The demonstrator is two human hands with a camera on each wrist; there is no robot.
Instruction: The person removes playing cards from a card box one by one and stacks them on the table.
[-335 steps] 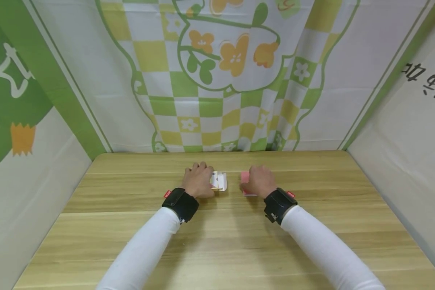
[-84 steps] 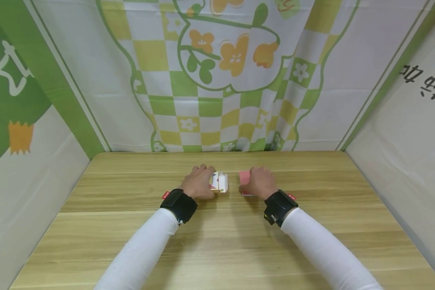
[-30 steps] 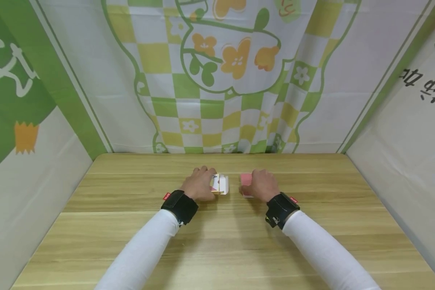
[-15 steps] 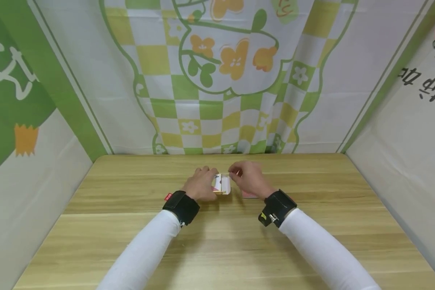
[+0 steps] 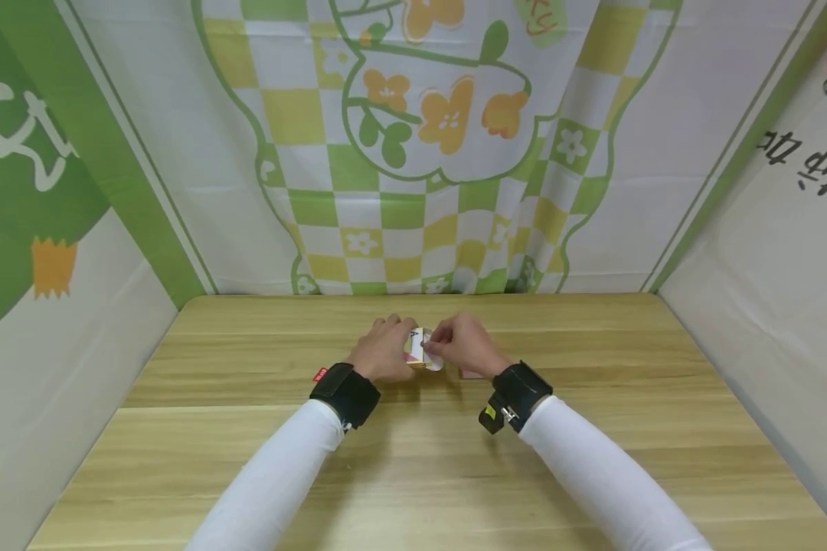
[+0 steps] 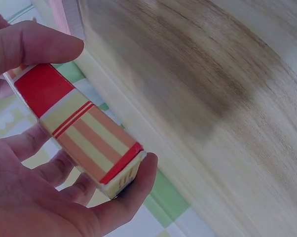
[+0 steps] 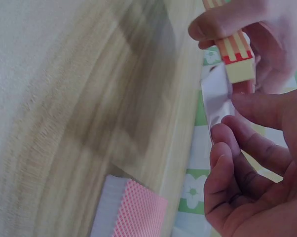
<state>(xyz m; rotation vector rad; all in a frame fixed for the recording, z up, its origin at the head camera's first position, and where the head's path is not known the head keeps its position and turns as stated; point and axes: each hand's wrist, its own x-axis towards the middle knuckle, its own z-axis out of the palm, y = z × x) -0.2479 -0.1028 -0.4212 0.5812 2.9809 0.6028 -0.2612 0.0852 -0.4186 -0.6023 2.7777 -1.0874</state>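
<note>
My left hand (image 5: 384, 353) grips a playing-card box (image 5: 416, 347), white with an "A" on its face, thumb on one narrow side and fingers around the other. In the left wrist view the box's side (image 6: 74, 116) is striped red, orange and cream. Its open end points right, with a white flap (image 7: 216, 94) folded out. My right hand (image 5: 470, 343) is at that end, thumb and index finger pinching at the flap, the other fingers curled. A deck of cards (image 7: 141, 210) with a pink-patterned back lies beneath the right hand, mostly hidden in the head view.
Both hands work near the back edge of the wooden table (image 5: 413, 474). Behind it hangs a checkered green and yellow curtain (image 5: 400, 207). Printed cloth walls stand at the left (image 5: 110, 306) and right (image 5: 751, 268).
My right hand, which held the card deck on the table until a second ago, has let go and moved left to the box's open end. The left hand still holds the box.
</note>
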